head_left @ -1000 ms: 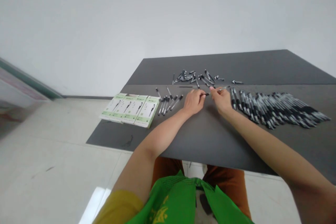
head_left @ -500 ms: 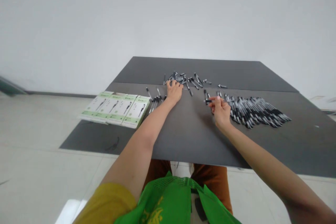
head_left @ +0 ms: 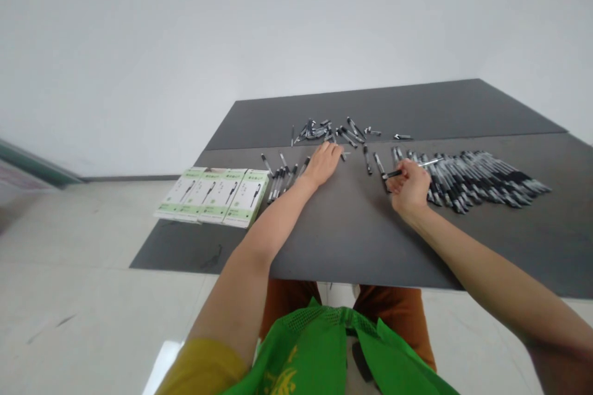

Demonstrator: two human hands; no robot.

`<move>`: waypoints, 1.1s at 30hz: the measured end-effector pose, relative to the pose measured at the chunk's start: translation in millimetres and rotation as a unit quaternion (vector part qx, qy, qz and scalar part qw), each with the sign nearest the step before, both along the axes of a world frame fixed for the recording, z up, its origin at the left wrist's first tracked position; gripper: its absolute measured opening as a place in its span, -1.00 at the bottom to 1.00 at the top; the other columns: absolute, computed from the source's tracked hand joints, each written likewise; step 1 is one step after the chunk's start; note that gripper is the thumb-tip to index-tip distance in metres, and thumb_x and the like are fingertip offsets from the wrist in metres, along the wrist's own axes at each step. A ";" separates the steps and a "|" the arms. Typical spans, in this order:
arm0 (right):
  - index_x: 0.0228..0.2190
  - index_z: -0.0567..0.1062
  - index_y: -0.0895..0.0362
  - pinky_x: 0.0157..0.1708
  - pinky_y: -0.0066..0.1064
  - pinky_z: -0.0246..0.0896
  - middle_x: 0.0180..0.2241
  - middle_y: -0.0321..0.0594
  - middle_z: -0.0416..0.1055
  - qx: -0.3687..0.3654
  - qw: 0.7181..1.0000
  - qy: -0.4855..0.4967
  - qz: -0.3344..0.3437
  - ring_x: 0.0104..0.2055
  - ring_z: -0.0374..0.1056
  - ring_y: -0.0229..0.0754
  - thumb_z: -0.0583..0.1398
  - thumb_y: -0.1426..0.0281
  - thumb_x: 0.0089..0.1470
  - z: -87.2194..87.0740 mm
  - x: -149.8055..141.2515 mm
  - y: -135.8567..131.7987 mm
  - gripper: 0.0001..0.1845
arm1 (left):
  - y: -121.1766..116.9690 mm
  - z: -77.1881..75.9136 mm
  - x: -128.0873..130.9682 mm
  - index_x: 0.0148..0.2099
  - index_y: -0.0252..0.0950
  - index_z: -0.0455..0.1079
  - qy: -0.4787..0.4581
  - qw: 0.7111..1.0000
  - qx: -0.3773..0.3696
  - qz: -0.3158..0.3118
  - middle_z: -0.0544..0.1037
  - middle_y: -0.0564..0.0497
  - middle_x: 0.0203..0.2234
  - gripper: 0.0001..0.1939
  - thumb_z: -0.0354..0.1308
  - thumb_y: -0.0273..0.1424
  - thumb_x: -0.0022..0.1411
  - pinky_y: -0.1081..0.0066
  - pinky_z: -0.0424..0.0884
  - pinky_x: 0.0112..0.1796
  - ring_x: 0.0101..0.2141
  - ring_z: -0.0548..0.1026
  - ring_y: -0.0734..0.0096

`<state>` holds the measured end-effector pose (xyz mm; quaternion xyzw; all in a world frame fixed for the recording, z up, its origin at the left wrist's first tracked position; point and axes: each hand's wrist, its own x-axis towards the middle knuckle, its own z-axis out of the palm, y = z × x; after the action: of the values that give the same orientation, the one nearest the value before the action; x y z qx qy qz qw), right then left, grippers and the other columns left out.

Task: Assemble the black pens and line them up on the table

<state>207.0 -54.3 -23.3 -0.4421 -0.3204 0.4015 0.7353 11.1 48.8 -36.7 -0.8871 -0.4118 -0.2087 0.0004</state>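
My left hand (head_left: 324,163) lies palm down near the table's middle, its fingers stretched toward a small pen part (head_left: 343,157) that shows beside the fingertips. Whether they touch it I cannot tell, and the thumb is hidden. Between the fingers of my right hand (head_left: 411,188) is a clear pen with black parts (head_left: 393,174), its clear end pointing right. Just beyond and under this hand begins a large pile of similar pens (head_left: 486,179). Two single pens (head_left: 367,160) lie between my hands.
Loose pens and pen parts (head_left: 315,130) are scattered near the seam of the dark table (head_left: 343,228). Left of my forearm, several pens (head_left: 280,182) lie beside overlapping white-and-green boxes (head_left: 213,194). A white wall (head_left: 296,24) stands behind the table.
My left hand has moved right, off the scattered pens toward the pen part nearer the middle. My right hand still holds its pen. The whole view has shifted and tilted.
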 end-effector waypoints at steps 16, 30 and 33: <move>-0.44 0.52 0.08 -0.73 -0.45 0.19 -0.65 -0.31 0.41 0.095 0.985 -0.096 0.107 -0.71 0.28 -0.28 0.20 0.01 0.13 -28.8 4.0 -14.3 -0.61 | -35.2 -12.3 25.2 -0.10 -0.30 0.51 -0.098 0.963 -0.065 -0.241 0.58 -0.06 -0.31 -0.52 -0.23 -0.23 0.49 0.40 0.36 -0.13 -0.22 0.51 0.38; -0.57 0.58 0.06 -0.69 -0.39 -0.03 -0.68 -0.27 0.35 0.112 0.956 -0.269 -0.022 -0.70 0.17 -0.30 0.11 0.39 0.07 -38.8 9.8 -20.0 -0.71 | -35.8 -11.8 30.1 -0.11 -0.23 0.54 -0.098 0.921 -0.210 -0.315 0.64 0.07 -0.40 -0.71 -0.01 -0.30 0.42 0.43 0.31 -0.10 -0.26 0.52 0.45; -0.58 0.57 0.06 -0.70 -0.39 -0.04 -0.69 -0.27 0.33 0.107 0.957 -0.271 0.000 -0.71 0.15 -0.29 0.10 0.41 0.02 -38.5 11.2 -18.8 -0.73 | -38.1 -10.3 32.0 -0.14 -0.23 0.55 -0.096 0.919 -0.222 -0.313 0.64 0.07 -0.39 -0.73 0.01 -0.33 0.41 0.43 0.31 -0.10 -0.24 0.52 0.46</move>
<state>218.2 -73.1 -61.8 -0.4535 -0.5489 0.2296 0.6636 43.2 10.7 -47.0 -0.9238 -0.1469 -0.1854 -0.3010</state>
